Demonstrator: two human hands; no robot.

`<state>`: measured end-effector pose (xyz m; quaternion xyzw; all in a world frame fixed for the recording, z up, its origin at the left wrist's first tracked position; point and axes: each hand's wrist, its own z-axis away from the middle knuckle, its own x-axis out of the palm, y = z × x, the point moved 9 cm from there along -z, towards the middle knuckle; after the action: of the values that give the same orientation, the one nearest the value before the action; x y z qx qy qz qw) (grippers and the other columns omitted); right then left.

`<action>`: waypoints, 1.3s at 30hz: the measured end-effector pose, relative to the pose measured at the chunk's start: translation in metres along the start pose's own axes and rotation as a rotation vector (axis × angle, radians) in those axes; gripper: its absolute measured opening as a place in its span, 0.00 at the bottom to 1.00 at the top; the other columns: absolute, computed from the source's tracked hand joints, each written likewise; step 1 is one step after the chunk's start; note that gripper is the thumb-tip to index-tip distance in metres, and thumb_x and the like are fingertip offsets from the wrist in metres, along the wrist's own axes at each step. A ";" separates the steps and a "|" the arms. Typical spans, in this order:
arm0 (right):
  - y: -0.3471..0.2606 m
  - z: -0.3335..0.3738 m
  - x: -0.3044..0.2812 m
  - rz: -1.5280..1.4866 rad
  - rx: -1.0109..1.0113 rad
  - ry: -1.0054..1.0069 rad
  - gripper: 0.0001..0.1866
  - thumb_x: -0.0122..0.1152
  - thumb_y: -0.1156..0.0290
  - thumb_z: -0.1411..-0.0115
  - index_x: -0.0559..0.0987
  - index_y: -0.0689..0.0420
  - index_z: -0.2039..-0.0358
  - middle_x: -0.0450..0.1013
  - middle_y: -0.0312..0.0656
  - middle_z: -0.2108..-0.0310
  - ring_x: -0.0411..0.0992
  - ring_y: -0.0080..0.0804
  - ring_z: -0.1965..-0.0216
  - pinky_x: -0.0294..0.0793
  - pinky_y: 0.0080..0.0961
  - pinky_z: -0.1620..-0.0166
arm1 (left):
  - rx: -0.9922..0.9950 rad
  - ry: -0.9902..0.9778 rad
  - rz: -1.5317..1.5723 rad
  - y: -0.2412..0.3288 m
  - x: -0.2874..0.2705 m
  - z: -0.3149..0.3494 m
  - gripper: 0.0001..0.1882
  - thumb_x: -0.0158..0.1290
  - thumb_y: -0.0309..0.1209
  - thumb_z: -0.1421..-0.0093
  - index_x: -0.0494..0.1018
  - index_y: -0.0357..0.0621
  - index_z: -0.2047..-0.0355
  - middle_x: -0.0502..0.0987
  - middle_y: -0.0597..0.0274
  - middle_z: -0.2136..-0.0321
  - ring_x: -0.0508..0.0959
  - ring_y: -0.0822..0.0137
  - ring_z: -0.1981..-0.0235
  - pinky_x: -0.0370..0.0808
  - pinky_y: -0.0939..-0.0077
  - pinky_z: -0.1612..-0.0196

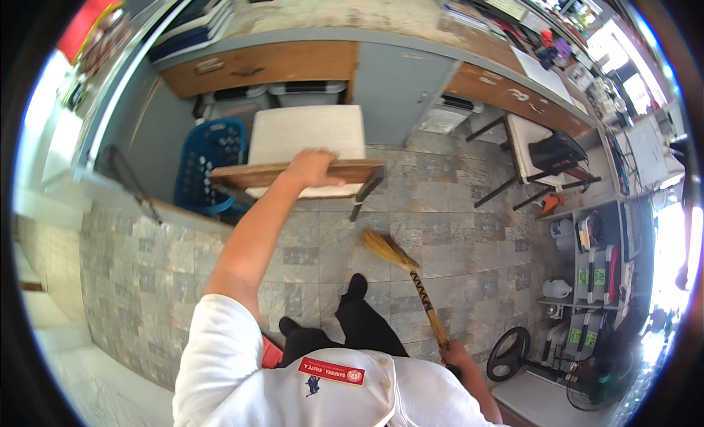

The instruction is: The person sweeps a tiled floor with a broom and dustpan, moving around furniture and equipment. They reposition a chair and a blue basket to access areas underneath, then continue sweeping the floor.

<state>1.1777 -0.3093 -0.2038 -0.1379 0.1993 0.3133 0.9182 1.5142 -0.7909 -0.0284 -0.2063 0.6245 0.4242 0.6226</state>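
My left hand grips the top of a chair's wooden backrest, fingers over its edge. That chair has a pale cream seat and dark metal legs, and stands facing the counter. Down at my right side, my right hand is closed round the handle of a broom. The broom slants up and to the left, and its straw bristles are at the tiled floor ahead of my feet. Part of a red dustpan-like object shows beside my left leg; most of it is hidden.
A blue slatted basket stands left of the chair. Ahead runs a long counter with wooden drawers and a grey cabinet door. Another chair holding a black bag is at right, near shelves and a black wheel.
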 end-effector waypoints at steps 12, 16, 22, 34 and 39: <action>0.051 -0.018 -0.017 -0.418 0.101 0.048 0.10 0.49 0.74 0.52 0.70 0.71 0.77 0.68 0.45 0.87 0.70 0.33 0.85 0.67 0.28 0.82 | 0.141 -0.005 0.072 0.090 0.053 -0.024 0.18 0.51 0.45 0.53 0.72 0.40 0.79 0.73 0.53 0.83 0.73 0.56 0.79 0.70 0.67 0.73; 0.021 0.012 -0.028 -0.217 0.059 0.065 0.12 0.47 0.72 0.50 0.71 0.71 0.79 0.69 0.47 0.86 0.70 0.33 0.85 0.67 0.29 0.81 | 0.231 -0.112 0.017 0.137 0.071 -0.027 0.19 0.46 0.45 0.49 0.71 0.40 0.78 0.73 0.53 0.83 0.74 0.56 0.78 0.70 0.67 0.73; -0.004 0.051 -0.029 -0.175 0.092 -0.177 0.14 0.46 0.67 0.47 0.70 0.69 0.75 0.68 0.47 0.85 0.68 0.35 0.84 0.66 0.28 0.79 | 0.411 -0.196 0.094 0.219 0.088 -0.022 0.16 0.45 0.39 0.47 0.70 0.36 0.74 0.73 0.52 0.83 0.75 0.57 0.78 0.71 0.67 0.74; -0.058 -0.015 -0.050 -0.026 -0.088 -0.245 0.14 0.46 0.66 0.46 0.69 0.67 0.75 0.67 0.45 0.85 0.66 0.33 0.86 0.64 0.27 0.81 | 0.584 0.071 0.312 0.327 0.097 -0.146 0.12 0.48 0.34 0.51 0.72 0.36 0.79 0.73 0.52 0.83 0.74 0.56 0.79 0.69 0.66 0.75; -0.078 -0.027 -0.054 0.015 -0.154 -0.287 0.14 0.46 0.66 0.46 0.69 0.67 0.75 0.67 0.44 0.86 0.66 0.33 0.86 0.64 0.27 0.81 | 0.573 0.058 0.254 0.352 0.107 -0.195 0.12 0.48 0.34 0.52 0.73 0.38 0.82 0.73 0.51 0.81 0.74 0.56 0.76 0.70 0.66 0.74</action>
<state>1.1807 -0.4071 -0.1930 -0.1599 0.0423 0.3511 0.9216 1.1053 -0.7206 -0.0604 0.0453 0.7570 0.2994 0.5791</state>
